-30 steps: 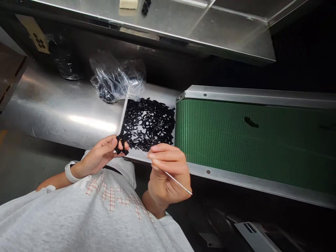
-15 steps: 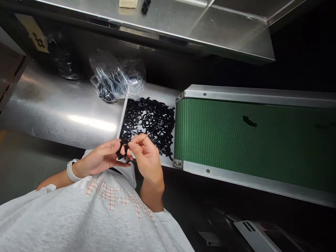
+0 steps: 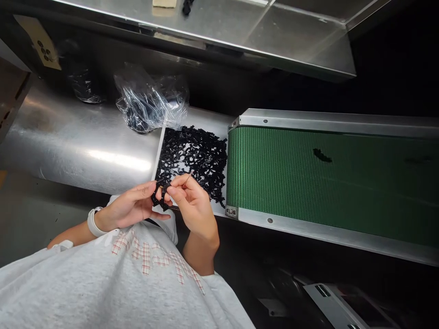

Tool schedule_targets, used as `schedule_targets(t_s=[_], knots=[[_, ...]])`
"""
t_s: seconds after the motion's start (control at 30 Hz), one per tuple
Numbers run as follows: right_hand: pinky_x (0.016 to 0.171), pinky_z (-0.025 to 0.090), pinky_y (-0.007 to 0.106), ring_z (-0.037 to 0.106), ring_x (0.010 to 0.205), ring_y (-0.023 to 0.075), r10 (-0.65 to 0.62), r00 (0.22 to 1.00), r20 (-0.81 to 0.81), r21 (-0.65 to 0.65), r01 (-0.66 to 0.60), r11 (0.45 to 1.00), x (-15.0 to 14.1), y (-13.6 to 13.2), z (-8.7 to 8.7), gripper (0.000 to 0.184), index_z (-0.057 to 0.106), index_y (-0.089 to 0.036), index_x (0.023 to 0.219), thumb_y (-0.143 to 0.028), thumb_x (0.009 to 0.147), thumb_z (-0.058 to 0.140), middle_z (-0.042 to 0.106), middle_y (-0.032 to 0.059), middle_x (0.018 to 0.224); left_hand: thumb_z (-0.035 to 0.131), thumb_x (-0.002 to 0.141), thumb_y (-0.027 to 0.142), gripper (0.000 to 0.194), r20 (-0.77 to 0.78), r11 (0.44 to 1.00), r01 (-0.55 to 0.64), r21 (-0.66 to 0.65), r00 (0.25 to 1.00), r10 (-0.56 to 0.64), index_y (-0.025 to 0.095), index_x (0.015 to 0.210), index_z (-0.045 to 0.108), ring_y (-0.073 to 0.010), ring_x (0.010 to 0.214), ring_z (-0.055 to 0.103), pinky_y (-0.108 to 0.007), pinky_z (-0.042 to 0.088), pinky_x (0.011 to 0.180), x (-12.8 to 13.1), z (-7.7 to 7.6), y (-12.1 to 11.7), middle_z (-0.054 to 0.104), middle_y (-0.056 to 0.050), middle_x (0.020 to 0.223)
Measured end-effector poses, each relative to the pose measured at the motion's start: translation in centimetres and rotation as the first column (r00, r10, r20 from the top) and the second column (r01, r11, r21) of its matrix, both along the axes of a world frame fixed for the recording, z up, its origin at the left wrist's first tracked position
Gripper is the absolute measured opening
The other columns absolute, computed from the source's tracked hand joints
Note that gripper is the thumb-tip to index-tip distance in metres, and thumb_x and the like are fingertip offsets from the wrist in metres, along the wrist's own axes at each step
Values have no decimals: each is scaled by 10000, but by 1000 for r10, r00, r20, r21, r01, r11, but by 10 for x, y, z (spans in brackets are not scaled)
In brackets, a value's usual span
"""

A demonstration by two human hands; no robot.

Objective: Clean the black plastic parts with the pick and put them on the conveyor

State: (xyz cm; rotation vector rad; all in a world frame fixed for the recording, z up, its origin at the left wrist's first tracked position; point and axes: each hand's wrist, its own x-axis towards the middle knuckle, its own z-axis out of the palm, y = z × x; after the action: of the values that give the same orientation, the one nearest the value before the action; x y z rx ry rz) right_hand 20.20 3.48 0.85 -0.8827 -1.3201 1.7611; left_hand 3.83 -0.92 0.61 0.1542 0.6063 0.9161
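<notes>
While pinching black parts (image 3: 155, 199) in the left hand (image 3: 133, 205) and a thin rod (image 3: 188, 178) in the right hand (image 3: 194, 205), close together, looks partway done, with lots of black bits (image 3: 209, 151) just past them and one clump (image 3: 322, 156), maybe done, rightward.

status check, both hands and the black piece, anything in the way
Left hand gripping black piece. Right hand at it, thin rod pinched. Fingers partly block view.

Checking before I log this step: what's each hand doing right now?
Left hand: closed, thumb and fingers pinching a black piece.
Right hand: closed, holding a thin rod, fingertips at the piece.
</notes>
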Motion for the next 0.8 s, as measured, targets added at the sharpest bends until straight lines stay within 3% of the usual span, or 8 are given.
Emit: schedule_targets(t_s=[0.2,0.4,0.63,0.8], knots=[[529,481,216,510,575,84,-90,995,31,33,89,995,5,2,-7,392,647,-204,906,-591,943,599,572,-32,703,812,803,454,343,30,1000,14,-20,999,-13,157,721,663,-188,952,569,-437,607,858,-2,0,0,629,-54,893],[506,495,210,549,537,83,63,998,28,-135,-59,989,-7,6,2,427,566,-217,842,-601,817,753,576,-54,641,787,822,470,345,5,1000,25,0,1000,-25,157,743,664,-175,890,529,-444,594,849,0,-4,-1,573,-32,872],[516,481,212,553,566,92,62,998,11,-154,-59,986,-8,6,2,410,546,-223,729,-568,846,734,583,-40,646,777,827,483,365,-33,999,43,20,999,-43,150,736,658,-166,870,487,-433,597,851,0,-5,-2,506,-20,835],[567,475,243,567,659,117,-85,996,36,-111,89,990,-2,1,-7,389,682,-225,829,-599,916,619,605,-4,772,803,802,480,367,-17,999,51,0,999,-51,152,730,656,-211,1004,521,-460,612,865,-2,-5,-3,561,-55,898]])
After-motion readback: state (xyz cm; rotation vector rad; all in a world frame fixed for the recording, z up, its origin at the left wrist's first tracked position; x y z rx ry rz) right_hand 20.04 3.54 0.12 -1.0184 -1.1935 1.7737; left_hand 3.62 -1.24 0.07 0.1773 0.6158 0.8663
